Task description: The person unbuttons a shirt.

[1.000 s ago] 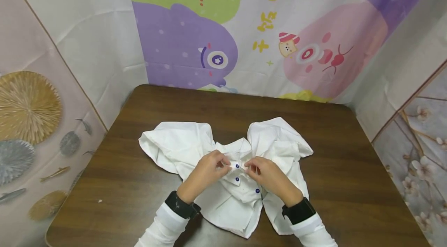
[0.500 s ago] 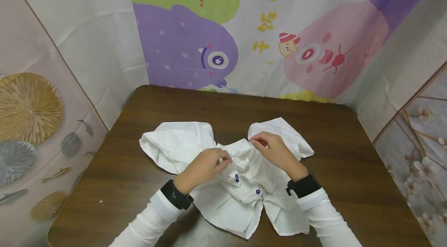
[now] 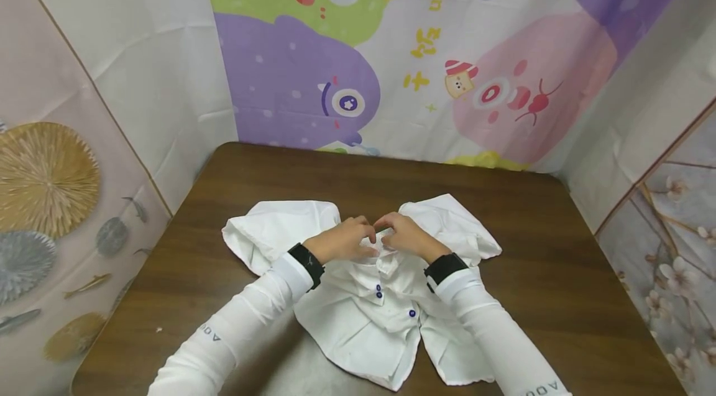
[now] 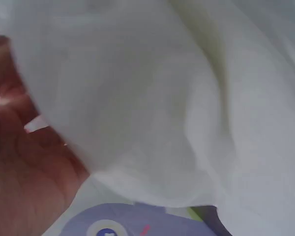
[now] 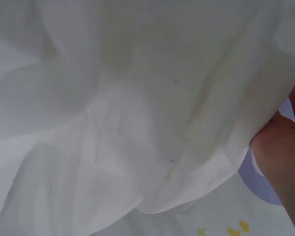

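Observation:
A white shirt [image 3: 363, 346] with dark blue buttons lies spread on the brown table, its collar toward the far side. Both hands meet at this collar [image 3: 386, 253] in the head view. The left hand [image 3: 344, 240] reaches in from the left, with its bent fingers and thumb apart at the collar's edge. Opposite it, the right hand [image 3: 408, 235] arches over the collar's right side, thumb and forefinger also apart. In the left wrist view white cloth [image 4: 137, 108] covers part of the hand. White cloth [image 5: 137, 123] fills most of the right wrist view as well.
The dark wooden table [image 3: 559, 296] surrounds the shirt. A cartoon-printed curtain [image 3: 313, 73] hangs right behind its far edge, and patterned panels stand at both sides. A tiny white scrap [image 3: 159, 329] lies at the left of the table.
The hands have left the button front and come together at the collar. The right hand went first to the collar's right side, then moved inward; the left hand shifted farther up.

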Tool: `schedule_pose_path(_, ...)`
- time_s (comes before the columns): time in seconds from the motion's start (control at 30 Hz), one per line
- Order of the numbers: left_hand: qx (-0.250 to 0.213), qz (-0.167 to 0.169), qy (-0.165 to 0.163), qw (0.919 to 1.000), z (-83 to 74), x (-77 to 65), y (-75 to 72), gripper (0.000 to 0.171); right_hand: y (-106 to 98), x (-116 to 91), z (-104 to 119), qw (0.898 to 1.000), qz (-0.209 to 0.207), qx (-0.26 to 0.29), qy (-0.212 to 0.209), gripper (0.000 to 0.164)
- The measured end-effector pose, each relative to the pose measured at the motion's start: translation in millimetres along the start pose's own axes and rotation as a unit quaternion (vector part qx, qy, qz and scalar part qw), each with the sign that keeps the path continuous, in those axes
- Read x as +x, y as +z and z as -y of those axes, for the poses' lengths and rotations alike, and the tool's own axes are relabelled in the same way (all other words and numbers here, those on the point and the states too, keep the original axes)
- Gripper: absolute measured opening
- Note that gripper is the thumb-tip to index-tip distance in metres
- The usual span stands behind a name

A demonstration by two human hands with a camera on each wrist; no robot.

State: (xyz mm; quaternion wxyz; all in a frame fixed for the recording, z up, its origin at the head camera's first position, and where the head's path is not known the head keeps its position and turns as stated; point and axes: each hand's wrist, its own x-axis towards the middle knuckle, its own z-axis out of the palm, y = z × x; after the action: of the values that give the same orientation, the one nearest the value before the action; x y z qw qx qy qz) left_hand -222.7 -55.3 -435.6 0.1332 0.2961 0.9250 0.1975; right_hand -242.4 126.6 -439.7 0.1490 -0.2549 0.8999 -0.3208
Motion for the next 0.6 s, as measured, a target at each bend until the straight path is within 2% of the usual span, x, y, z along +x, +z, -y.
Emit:
schedule_pose_path(0.23, 0.020, 0.099, -0.051, 0.9936, 22.1, -3.6, 2.3, 0.043, 3.0, -3.1, -10.9, 0.997, 0.051, -0.064, 0.003, 0.047)
schedule_pose_path(0.33, 0.006, 0.120, -0.049, 0.9916, 29.5, -8.0, 1.9, 0.044, 0.4, -6.5, -14.0, 0.994, 0.077, -0.076, 0.017, 0.052)
schedule_pose_path(0.5, -0.028, 0.090, -0.045, 0.9945, 36.5, -15.4, -3.3, 0.039, -5.4, -9.9, -15.4, 0.988, 0.110, -0.098, 0.053, 0.055)
schedule_pose_path(0.6, -0.045, 0.068, -0.029, 0.9962, 39.9, -18.1, -10.0, 0.033, -9.0, -9.8, -16.8, 0.986, 0.117, -0.112, 0.046, 0.051)
